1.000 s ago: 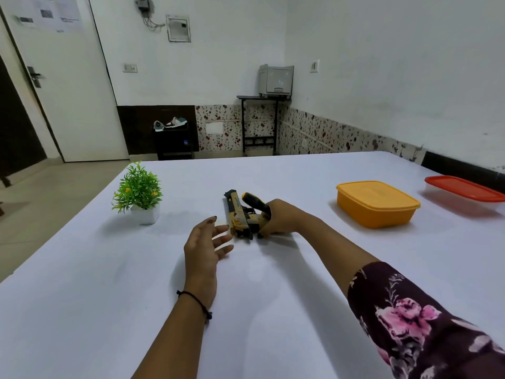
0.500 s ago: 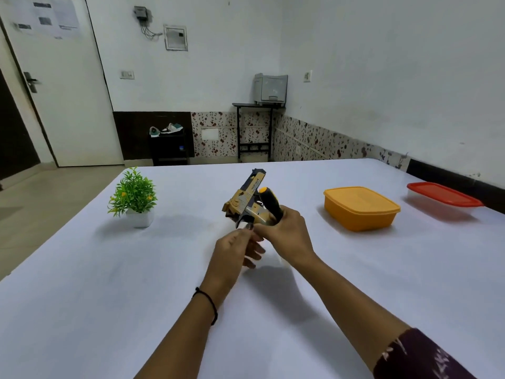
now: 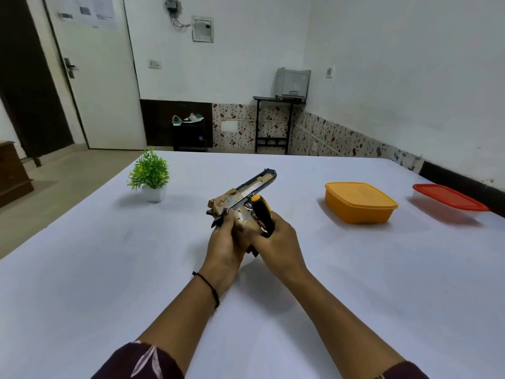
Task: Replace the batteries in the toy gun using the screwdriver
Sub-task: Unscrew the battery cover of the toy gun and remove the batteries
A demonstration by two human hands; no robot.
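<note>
Fingers [image 3: 226, 218] of our left hand [image 3: 224, 242] are curled round the back end of the toy gun [image 3: 243, 196], clamped on it from the left, with one fingertip lying up against the rear of the slide. Our right hand [image 3: 281, 242] sits just beside the left, its fingers wrapped round the screwdriver [image 3: 262, 212], gripping the black and orange handle so that the orange cap sticks up beside the gun's body. We cannot tell whether the right hand also bears on the gun's grip, since the two hands hide that part, and the screwdriver's tip is hidden as well.

We hold the toy gun up off the white desk [image 3: 109, 269], near the middle, tilted with its muzzle pointing far and to the right. A thin black band [image 3: 211, 287] circles our left wrist.

On the desk, a small potted plant [image 3: 150, 176] stands at the far left. An orange box [image 3: 359, 202] with its lid on sits to the right of the gun, well apart from it, and a red-lidded container [image 3: 448, 198] lies further right, close to the desk's edge.
</note>
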